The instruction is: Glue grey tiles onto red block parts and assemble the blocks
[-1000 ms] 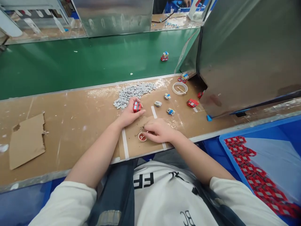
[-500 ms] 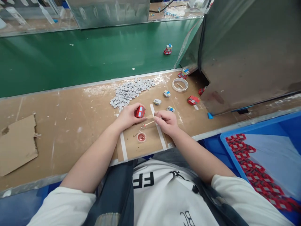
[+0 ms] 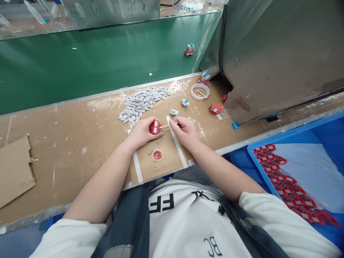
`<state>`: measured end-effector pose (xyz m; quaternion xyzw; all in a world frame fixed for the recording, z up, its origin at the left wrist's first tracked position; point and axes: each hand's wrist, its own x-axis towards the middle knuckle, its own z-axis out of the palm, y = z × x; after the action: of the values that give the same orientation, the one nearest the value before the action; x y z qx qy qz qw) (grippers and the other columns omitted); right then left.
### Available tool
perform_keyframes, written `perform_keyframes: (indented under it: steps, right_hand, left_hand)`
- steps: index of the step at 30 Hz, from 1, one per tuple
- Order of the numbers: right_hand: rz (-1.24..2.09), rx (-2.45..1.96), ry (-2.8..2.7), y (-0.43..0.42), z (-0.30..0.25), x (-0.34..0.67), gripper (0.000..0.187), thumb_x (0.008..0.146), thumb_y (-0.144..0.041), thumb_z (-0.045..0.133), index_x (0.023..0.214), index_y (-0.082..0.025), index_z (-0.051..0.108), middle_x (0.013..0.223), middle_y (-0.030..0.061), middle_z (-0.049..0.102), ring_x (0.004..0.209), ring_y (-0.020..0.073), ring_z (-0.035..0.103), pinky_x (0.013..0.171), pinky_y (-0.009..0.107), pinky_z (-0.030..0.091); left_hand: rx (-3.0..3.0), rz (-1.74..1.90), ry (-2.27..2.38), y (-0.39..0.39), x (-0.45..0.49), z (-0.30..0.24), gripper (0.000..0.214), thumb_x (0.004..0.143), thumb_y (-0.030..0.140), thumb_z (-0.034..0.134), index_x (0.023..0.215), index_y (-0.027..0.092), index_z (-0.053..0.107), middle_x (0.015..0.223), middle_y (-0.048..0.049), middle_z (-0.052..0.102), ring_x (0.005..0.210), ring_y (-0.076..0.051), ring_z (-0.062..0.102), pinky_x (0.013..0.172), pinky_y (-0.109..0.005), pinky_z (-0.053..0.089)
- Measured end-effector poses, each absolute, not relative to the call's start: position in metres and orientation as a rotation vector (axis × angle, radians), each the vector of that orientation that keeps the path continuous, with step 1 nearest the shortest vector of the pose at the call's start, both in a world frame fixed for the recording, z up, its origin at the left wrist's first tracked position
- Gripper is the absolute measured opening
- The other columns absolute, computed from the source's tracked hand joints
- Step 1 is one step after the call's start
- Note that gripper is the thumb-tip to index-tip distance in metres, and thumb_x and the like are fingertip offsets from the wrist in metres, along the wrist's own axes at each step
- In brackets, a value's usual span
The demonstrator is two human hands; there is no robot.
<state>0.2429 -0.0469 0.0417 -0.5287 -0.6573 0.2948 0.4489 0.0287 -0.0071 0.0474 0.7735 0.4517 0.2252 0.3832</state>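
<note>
Left hand [image 3: 143, 134] grasps red block [image 3: 155, 127]; right hand [image 3: 186, 132] pinches thin stick [image 3: 165, 125], tip at block's three o'clock, contact unclear. Small cup [image 3: 157, 155] at six o'clock. I advise block steady, tip light.

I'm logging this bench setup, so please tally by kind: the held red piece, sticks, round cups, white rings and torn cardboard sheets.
Red piece: 1, in the left hand
Sticks: 2, one in the right hand, one at the white ring
Round cup: 1
White ring: 1
Torn cardboard sheet: 1
Total: 6
</note>
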Motion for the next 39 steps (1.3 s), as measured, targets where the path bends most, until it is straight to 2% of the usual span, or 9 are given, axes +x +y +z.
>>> perform_keyframes:
  steps: [10,15,20,23,28,31,34,36,39]
  right_hand:
    - [0.719,-1.266,-1.632,-0.044,0.038,0.241,0.054,0.1,-0.063,0.054,0.066,-0.023,0.041,0.061,-0.0039,0.035,0.06,0.0135,0.034,0.063,0.03,0.032]
    - [0.744,-1.086,-1.56,-0.048,0.04,0.247,0.056,0.104,-0.062,0.055,0.066,-0.023,0.041,0.061,-0.0043,0.039,0.058,0.0122,0.035,0.061,0.029,0.031]
    - [0.929,-0.768,-1.945,-0.056,0.04,0.247,0.052,0.107,-0.051,0.055,0.066,-0.023,0.041,0.061,-0.0041,0.041,0.056,0.0119,0.036,0.06,0.028,0.031]
    - [0.913,-0.707,-2.225,-0.062,0.038,0.242,0.049,0.107,-0.044,0.055,0.065,-0.022,0.042,0.061,-0.0038,0.043,0.057,0.0123,0.038,0.06,0.029,0.029]
    - [0.839,-1.05,-2.141,-0.042,0.046,0.247,0.047,0.11,-0.051,0.049,0.077,-0.02,0.06,0.072,0.0002,0.061,0.069,0.0144,0.053,0.068,0.028,0.036]
    - [0.6,-1.322,-2.009,-0.002,0.06,0.251,0.037,0.108,-0.041,0.054,0.083,-0.019,0.069,0.079,0.0024,0.066,0.075,0.0165,0.056,0.071,0.029,0.038]
    - [0.433,-1.464,-2.179,0.04,0.074,0.243,0.017,0.101,-0.029,0.065,0.094,-0.019,0.078,0.098,0.0055,0.073,0.086,0.0192,0.062,0.075,0.03,0.04]
    - [0.392,-1.545,-2.308,0.06,0.077,0.23,0.015,0.1,-0.026,0.066,0.099,-0.02,0.08,0.107,0.0076,0.074,0.094,0.0217,0.065,0.078,0.031,0.043]
    - [0.379,-1.671,-2.388,0.074,0.072,0.209,0.018,0.102,-0.029,0.065,0.097,-0.019,0.08,0.108,0.0103,0.074,0.102,0.0252,0.066,0.083,0.033,0.047]
  left_hand:
    - [1.988,0.582,1.167,-0.007,0.029,0.048,0.039,0.075,0.048,0.085,0.1,0.022,0.069,0.079,0.0033,0.069,0.072,-0.018,0.06,0.071,-0.029,0.043]
    - [1.932,0.611,1.141,-0.007,0.029,0.047,0.039,0.076,0.049,0.085,0.1,0.023,0.068,0.086,0.0008,0.074,0.077,-0.02,0.065,0.074,-0.031,0.048]
    - [1.787,0.698,1.033,-0.005,0.027,0.046,0.041,0.077,0.045,0.086,0.104,0.022,0.066,0.097,-0.0031,0.078,0.084,-0.021,0.071,0.08,-0.033,0.055]
    - [1.704,0.769,1.026,-0.004,0.027,0.047,0.041,0.077,0.042,0.087,0.105,0.022,0.065,0.104,-0.0047,0.078,0.091,-0.022,0.073,0.087,-0.035,0.057]
    - [1.536,0.962,1.089,-0.002,0.028,0.047,0.042,0.077,0.041,0.087,0.106,0.022,0.063,0.097,-0.0028,0.076,0.089,-0.02,0.072,0.084,-0.034,0.058]
    - [1.463,1.072,1.16,-0.001,0.028,0.046,0.041,0.077,0.04,0.087,0.105,0.022,0.063,0.089,0.0007,0.07,0.078,-0.017,0.065,0.077,-0.031,0.055]
    - [1.469,1.137,1.238,0.0,0.026,0.045,0.037,0.077,0.039,0.086,0.103,0.023,0.065,0.083,0.0031,0.063,0.073,-0.015,0.059,0.072,-0.029,0.051]
    - [1.474,1.141,1.268,0.0,0.025,0.044,0.036,0.077,0.039,0.085,0.103,0.023,0.066,0.081,0.0035,0.062,0.071,-0.015,0.056,0.07,-0.028,0.048]
    - [1.478,1.129,1.281,0.0,0.023,0.043,0.036,0.076,0.039,0.084,0.103,0.023,0.066,0.08,0.0035,0.061,0.072,-0.015,0.055,0.07,-0.029,0.046]
